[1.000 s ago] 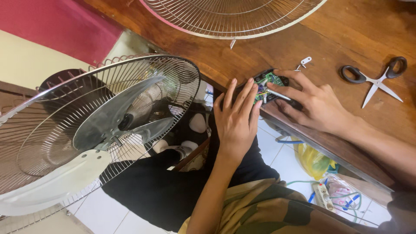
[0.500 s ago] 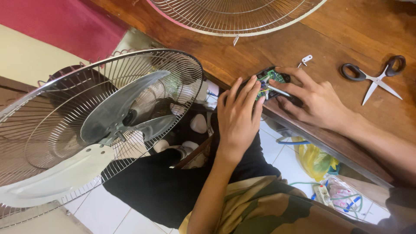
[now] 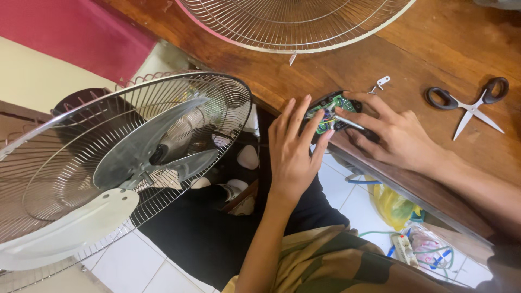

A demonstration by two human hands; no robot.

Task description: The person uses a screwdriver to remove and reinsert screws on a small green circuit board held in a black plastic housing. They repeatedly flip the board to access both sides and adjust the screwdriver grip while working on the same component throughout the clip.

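Left forearm rises from the bottom edge, over the lap, wrist straight. Left hand (image 3: pixel 293 149) lies back-up, fingers long and slightly fanned, not curled round anything; fingertips rest on the near side of a small green circuit board (image 3: pixel 329 112) in a dark housing. Thumb is hidden under the palm.

Right forearm enters from the lower right corner and lies across the wooden table (image 3: pixel 434 49). Right hand (image 3: pixel 393 133) is palm-down, fingers loosely bent, covering the right part of the housing. It pinches a thin metal tool (image 3: pixel 350 122), a slim light rod, whose tip points left onto the board. Whether the thumb presses the housing cannot be told.

Position of board: at the very front edge of the table, between the two hands, touched by both.

Around: two small white metal fittings (image 3: pixel 380 83) just beyond the right hand; black-handled scissors (image 3: pixel 467 103) lying spread, well to the right. A detached wire fan guard (image 3: pixel 296 21) rests at the table's far edge. A fan head with grey blades (image 3: pixel 146 152) inside its grille stands left of the left arm, apart from it
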